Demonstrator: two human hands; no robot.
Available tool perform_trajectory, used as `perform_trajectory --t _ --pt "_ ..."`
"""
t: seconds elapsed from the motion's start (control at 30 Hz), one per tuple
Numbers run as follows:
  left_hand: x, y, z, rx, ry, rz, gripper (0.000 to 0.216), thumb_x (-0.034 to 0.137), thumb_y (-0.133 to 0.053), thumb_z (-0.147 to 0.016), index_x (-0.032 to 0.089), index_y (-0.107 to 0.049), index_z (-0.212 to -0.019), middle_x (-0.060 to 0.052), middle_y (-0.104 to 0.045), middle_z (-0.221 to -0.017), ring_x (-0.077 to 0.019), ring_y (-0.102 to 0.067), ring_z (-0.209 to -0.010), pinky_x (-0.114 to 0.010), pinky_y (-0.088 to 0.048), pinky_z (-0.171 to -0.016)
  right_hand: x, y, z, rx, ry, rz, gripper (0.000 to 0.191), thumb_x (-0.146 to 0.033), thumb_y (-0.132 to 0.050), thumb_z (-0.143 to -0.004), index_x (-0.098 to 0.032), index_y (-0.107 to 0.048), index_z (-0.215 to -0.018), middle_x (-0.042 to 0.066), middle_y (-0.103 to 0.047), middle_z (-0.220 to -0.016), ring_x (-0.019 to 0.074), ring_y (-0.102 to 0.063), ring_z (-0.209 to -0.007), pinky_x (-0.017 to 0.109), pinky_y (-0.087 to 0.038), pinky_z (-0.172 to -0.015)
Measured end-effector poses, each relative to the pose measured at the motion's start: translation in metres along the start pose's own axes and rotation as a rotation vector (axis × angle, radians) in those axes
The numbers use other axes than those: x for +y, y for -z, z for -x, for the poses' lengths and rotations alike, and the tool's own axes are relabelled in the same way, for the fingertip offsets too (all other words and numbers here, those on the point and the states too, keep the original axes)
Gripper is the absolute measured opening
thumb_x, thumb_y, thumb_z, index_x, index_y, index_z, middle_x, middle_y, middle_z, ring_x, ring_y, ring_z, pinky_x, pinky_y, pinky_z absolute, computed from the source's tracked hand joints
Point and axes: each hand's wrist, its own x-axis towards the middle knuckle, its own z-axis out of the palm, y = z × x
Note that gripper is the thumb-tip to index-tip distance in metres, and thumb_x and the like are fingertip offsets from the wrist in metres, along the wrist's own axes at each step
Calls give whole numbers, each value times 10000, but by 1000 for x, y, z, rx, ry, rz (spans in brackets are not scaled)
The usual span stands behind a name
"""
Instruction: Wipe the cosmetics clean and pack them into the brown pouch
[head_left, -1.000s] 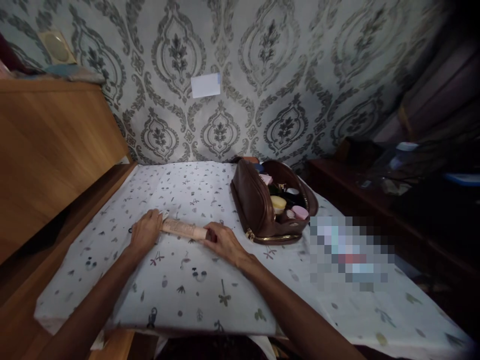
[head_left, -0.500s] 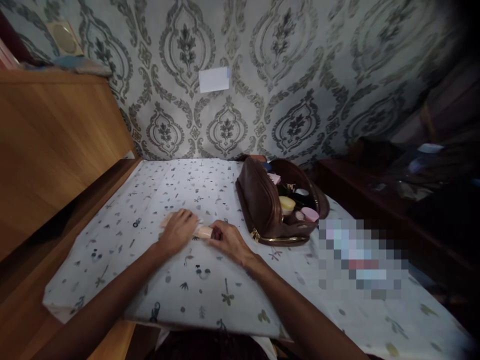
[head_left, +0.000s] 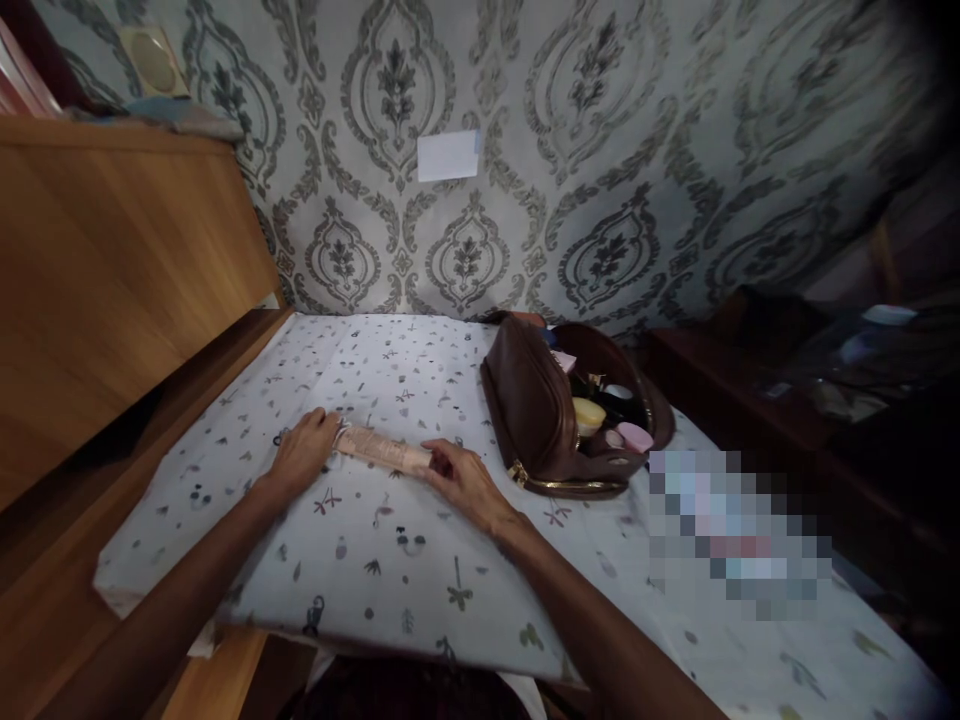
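Observation:
A peach-coloured tube (head_left: 382,450) lies flat on the patterned white cloth (head_left: 390,560) that covers the table. My left hand (head_left: 301,455) pinches the tube's flat crimped end at the left. My right hand (head_left: 463,479) holds the cap end at the right, fingers curled over it. Just to the right of my right hand stands an unzipped brown leather pouch (head_left: 540,415), with small jars and compacts showing inside it.
A wooden cabinet (head_left: 112,270) rises along the left side. Patterned wallpaper with a white card (head_left: 448,155) stuck on it backs the table. A blurred patch (head_left: 739,535) lies on the cloth at the right. Dark furniture with clutter stands beyond the pouch.
Half a second ago my left hand lay over the middle of the tube; now it has slid back left to the crimped end. My right hand has stayed on the cap end.

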Motion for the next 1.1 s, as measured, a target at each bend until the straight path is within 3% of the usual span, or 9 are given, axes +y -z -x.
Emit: perform_trajectory --t 0.13,0.23,0.37,0.47,0.57,0.73,0.83,1.1 --pt "9 19 -2 12 42 45 250 230 -321 -1000 216 -532 -1133 -43 -610 -956 -196 -597 -766 -305 -441 -663 2 -5 -2 51 -57 -75 344 -248 -702 -762 -209 -588 -1083 -40 -636 -746 133 -558 -639 252 -423 -612" --pt "40 34 -5 115 -43 164 282 223 -303 -1006 231 -501 -1207 -38 -616 -1024 -176 -602 -832 -282 -447 -694 1 -7 -2 89 -73 -80 280 -221 -722 -715 -216 -586 -960 -61 -598 -685 125 -530 -602 239 -409 -587" --pt "98 31 -8 166 -351 140 274 212 -324 -1007 186 -593 -963 -53 -620 -885 -206 -579 -858 -317 -433 -736 -1 -9 -1 153 29 5 154 -162 -675 -715 -213 -555 -796 -49 -578 -678 121 -513 -602 231 -398 -586" --pt "118 15 -9 180 -463 42 266 284 -408 -998 183 -602 -847 -57 -621 -805 -225 -566 -812 -367 -409 -756 0 -9 0 161 93 79 196 -135 -684 -701 -212 -505 -727 -39 -575 -697 125 -511 -620 233 -397 -598" --pt "102 5 -12 185 -452 -33 282 316 -424 -999 181 -617 -843 -64 -625 -782 -233 -562 -806 -388 -394 -772 1 -9 0 112 102 83 210 -138 -711 -704 -213 -529 -776 -41 -587 -712 130 -527 -634 231 -407 -605" --pt "43 11 -15 113 -292 -59 331 356 -403 -1005 181 -633 -844 -86 -649 -819 -248 -572 -864 -393 -400 -807 1 -8 1 81 64 57 231 -120 -718 -709 -213 -566 -856 -42 -606 -744 129 -557 -654 226 -411 -610" --pt "19 12 -12 100 -189 -53 382 368 -349 -1016 180 -626 -832 -88 -657 -826 -230 -588 -822 -350 -417 -749 0 -8 1 61 45 29 224 -124 -717 -721 -212 -575 -870 -48 -603 -725 126 -557 -638 224 -414 -602" --pt "6 1 -17 113 -53 52 480 342 -251 -1018 191 -592 -715 -45 -652 -703 -175 -613 -688 -283 -406 -674 -3 -3 -1 3 77 125 266 -165 -717 -774 -197 -635 -1024 4 -601 -834 161 -568 -738 279 -447 -700"
